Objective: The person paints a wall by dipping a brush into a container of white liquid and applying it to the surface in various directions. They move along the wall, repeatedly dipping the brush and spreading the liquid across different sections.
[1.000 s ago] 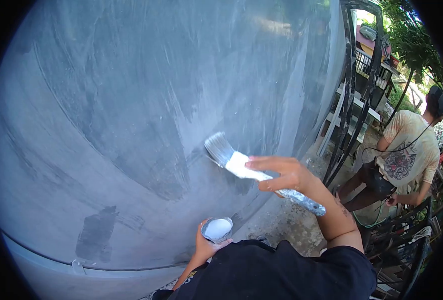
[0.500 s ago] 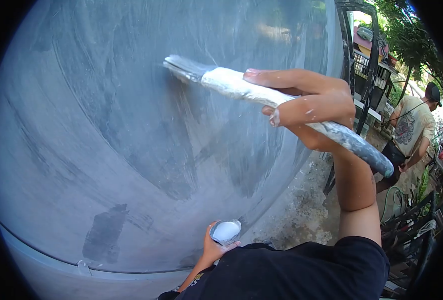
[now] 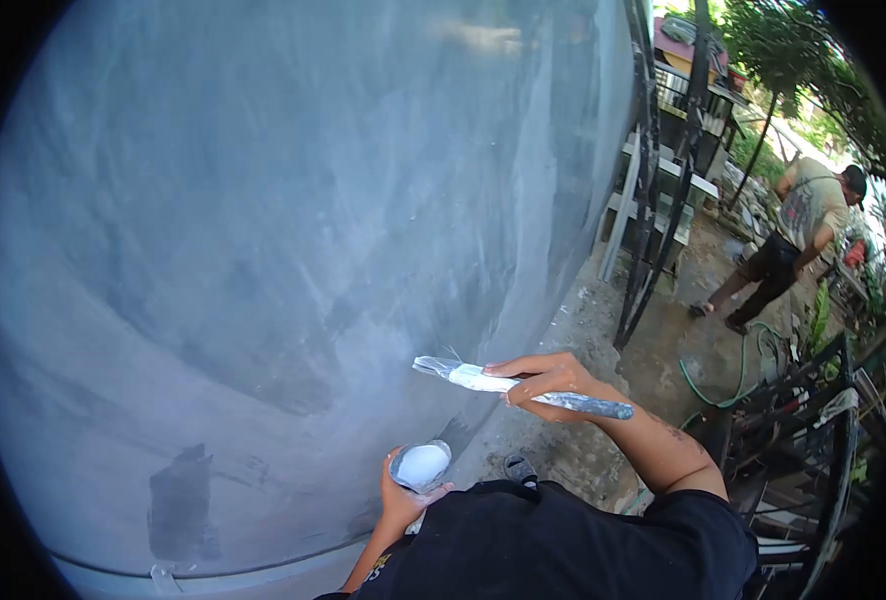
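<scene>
My right hand (image 3: 553, 385) grips a paintbrush (image 3: 478, 378) by its white-smeared handle, thumb and fingers wrapped round it. The bristle end points left, in front of a large grey wall (image 3: 263, 200) streaked with uneven pale coating; whether it touches cannot be told. Low in the view, my left hand (image 3: 396, 500) is closed round a small cup (image 3: 420, 467) of white paint, held upright close to my body. The brush is above and to the right of the cup.
A dark metal frame (image 3: 653, 180) stands beyond the wall's right edge. Farther right, another person (image 3: 803, 220) stands on the path. A green hose (image 3: 733, 395) lies on the ground, and dark metal pieces (image 3: 803, 470) are piled at lower right.
My right hand has come down and away from the upper wall with the brush, nearer the cup. The cup has shifted slightly left in view. The view has tilted.
</scene>
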